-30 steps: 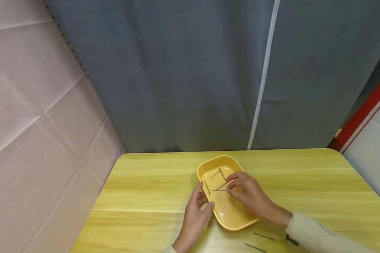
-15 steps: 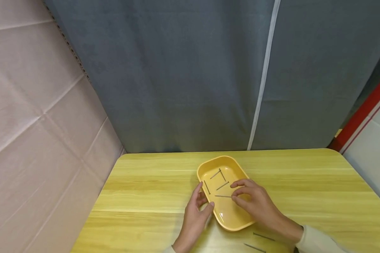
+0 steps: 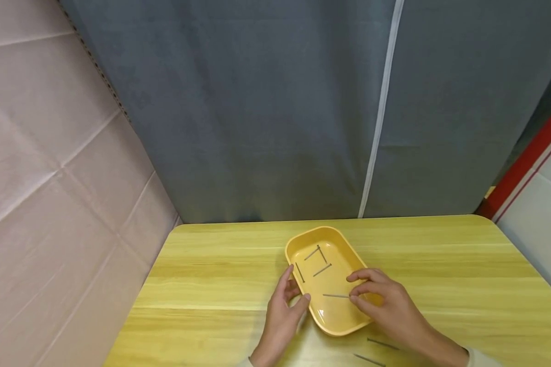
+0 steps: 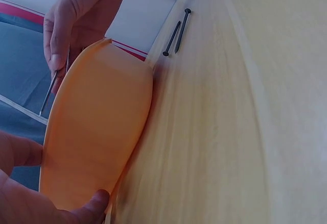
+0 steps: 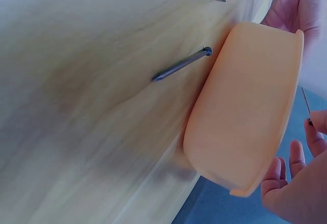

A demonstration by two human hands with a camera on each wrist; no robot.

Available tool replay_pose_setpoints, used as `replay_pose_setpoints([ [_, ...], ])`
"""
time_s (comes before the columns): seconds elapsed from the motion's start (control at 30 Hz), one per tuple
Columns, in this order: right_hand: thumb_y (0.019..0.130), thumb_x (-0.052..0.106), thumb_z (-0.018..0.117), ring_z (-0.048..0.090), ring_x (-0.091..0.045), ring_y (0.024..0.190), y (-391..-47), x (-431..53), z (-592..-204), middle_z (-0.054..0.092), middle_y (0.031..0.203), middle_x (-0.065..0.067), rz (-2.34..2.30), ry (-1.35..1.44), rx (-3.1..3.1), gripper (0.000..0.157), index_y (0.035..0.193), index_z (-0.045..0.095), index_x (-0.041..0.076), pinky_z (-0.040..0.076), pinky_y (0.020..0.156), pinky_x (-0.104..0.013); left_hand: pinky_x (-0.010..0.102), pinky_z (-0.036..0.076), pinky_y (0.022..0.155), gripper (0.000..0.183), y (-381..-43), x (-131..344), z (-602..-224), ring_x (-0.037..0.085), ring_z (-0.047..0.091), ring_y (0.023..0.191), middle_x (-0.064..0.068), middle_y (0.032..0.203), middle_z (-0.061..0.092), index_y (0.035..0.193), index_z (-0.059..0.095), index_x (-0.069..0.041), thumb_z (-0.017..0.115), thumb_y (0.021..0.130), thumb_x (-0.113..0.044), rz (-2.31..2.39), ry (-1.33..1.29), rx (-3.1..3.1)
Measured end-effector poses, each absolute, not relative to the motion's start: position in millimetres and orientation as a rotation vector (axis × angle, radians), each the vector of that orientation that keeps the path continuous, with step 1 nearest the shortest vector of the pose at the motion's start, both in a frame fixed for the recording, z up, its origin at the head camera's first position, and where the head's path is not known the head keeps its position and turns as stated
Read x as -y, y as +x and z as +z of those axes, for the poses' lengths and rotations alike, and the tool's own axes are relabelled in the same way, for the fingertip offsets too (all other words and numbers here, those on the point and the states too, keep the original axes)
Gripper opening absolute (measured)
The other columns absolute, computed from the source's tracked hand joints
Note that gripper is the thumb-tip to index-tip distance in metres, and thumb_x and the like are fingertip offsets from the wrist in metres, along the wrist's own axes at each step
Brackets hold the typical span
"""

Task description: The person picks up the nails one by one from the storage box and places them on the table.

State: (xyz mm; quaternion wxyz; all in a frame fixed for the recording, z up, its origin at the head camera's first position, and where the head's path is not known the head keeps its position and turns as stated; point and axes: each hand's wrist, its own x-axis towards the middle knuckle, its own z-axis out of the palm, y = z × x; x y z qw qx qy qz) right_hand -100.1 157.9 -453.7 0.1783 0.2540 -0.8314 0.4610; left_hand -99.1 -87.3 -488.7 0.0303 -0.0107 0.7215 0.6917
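Note:
A yellow rectangular tray (image 3: 335,318) sits at a slant on the wooden table. My left hand (image 3: 277,318) holds its left side, with the thumb and fingertips at the rim. Over the tray's right half, my right hand (image 3: 385,306) pinches a nail (image 3: 335,295) by its head end between thumb and index finger, the shank pointing left. Several other nails (image 3: 322,270) lie on the tray floor toward its far end. In the left wrist view the pinched nail (image 4: 47,97) shows past the tray wall (image 4: 102,117).
Two loose nails lie on the table near the tray's front right corner, one nail (image 3: 382,344) behind the other nail (image 3: 369,360). A grey curtain (image 3: 266,112) hangs behind the table (image 3: 202,285). Pale cloth (image 3: 64,204) covers the left side.
My right hand has moved right and toward me, drawing the pinched nail away from the nails at the far end. The left hand and the tray have stayed in place.

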Motion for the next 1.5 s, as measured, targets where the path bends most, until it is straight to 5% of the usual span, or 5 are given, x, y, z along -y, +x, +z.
replay_pose_setpoints([
  [0.6,0.077,-0.003,0.083,0.059,-0.006,0.106,-72,-183,-462,0.067,0.114,-0.001,1.366,0.706,2.377,0.030,0.086,0.076,0.024,0.046,0.089,-0.006,0.024,0.056,0.088,0.081,-100,87,-487,0.031,0.057,0.123,0.016,0.133,0.054,0.158,0.033,-0.021,0.075,0.089,-0.014,2.116,-0.059,-2.240],
  [0.9,0.070,-0.009,0.085,0.059,-0.005,0.108,-60,-193,-472,0.067,0.114,-0.002,1.329,0.739,2.349,0.043,0.092,0.075,0.027,0.043,0.094,-0.005,0.024,0.056,0.089,0.082,-101,87,-488,0.030,0.057,0.122,0.016,0.133,0.053,0.158,0.032,-0.021,0.075,0.089,-0.014,2.127,-0.050,-2.222],
  [1.5,0.062,-0.020,0.083,0.060,-0.007,0.105,-38,-211,-496,0.062,0.114,-0.006,1.372,0.949,2.206,0.050,0.096,0.076,0.016,0.048,0.092,-0.010,0.024,0.056,0.088,0.080,-100,87,-488,0.032,0.056,0.121,0.019,0.133,0.052,0.159,0.031,-0.019,0.073,0.091,-0.011,2.112,-0.038,-2.239],
])
